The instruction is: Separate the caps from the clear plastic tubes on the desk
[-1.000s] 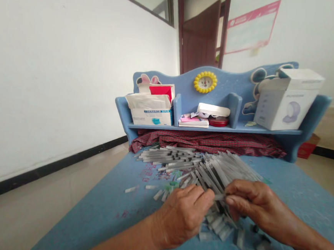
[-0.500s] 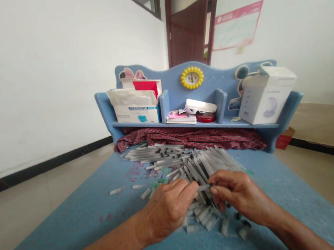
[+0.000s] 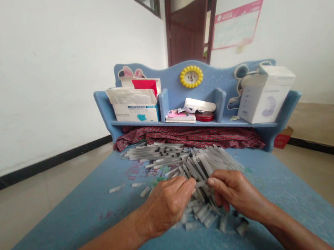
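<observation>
My left hand [image 3: 168, 204] is closed, its thumb and fingers pinching one end of a short translucent pen piece [image 3: 201, 184]. My right hand [image 3: 235, 192] pinches the other end, so the piece spans the gap between both sets of fingertips. Whether it is one part or two joined parts, I cannot tell. Just beyond the hands lies a heap of long translucent pen barrels [image 3: 214, 159], with more pens with black parts [image 3: 156, 153] to its left. Short clear pen caps [image 3: 203, 214] are scattered below and between my hands. A few small black pieces [image 3: 236, 213] lie under my right wrist.
A few loose caps [image 3: 116, 189] lie left on the blue table [image 3: 90, 211]. Checked cloth [image 3: 192, 134] is bunched beneath the rear shelf [image 3: 167, 124]. The shelf carries a mask box [image 3: 141, 113], papers [image 3: 180, 118], a red round case [image 3: 204, 116] and a white box [image 3: 266, 96].
Both hands have shifted slightly left, still gripping the pen piece between them. My right fingertips sit a little higher. A dark spot formerly beside them no longer shows.
</observation>
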`<act>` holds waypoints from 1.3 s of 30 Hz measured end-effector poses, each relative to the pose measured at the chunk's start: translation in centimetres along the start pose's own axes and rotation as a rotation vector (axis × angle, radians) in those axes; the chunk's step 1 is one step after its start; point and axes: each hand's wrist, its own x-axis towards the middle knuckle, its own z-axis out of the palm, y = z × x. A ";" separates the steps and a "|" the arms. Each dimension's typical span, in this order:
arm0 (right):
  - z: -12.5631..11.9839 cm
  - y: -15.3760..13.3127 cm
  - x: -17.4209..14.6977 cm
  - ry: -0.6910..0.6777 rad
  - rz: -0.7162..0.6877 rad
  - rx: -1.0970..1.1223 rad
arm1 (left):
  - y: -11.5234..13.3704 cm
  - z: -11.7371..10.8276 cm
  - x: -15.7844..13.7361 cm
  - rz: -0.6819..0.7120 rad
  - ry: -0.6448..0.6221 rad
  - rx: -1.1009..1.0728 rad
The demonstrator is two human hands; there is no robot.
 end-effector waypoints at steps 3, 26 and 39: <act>0.0 -0.1 0.0 -0.029 -0.010 0.093 | 0.0 -0.1 0.0 0.005 0.000 0.000; -0.8 -0.5 -0.2 -0.124 0.093 0.107 | 0.5 -1.1 0.7 -0.191 -0.285 -0.459; -1.5 -0.5 -0.5 -0.127 0.078 0.103 | 0.1 -1.9 0.9 -0.596 -0.596 -1.039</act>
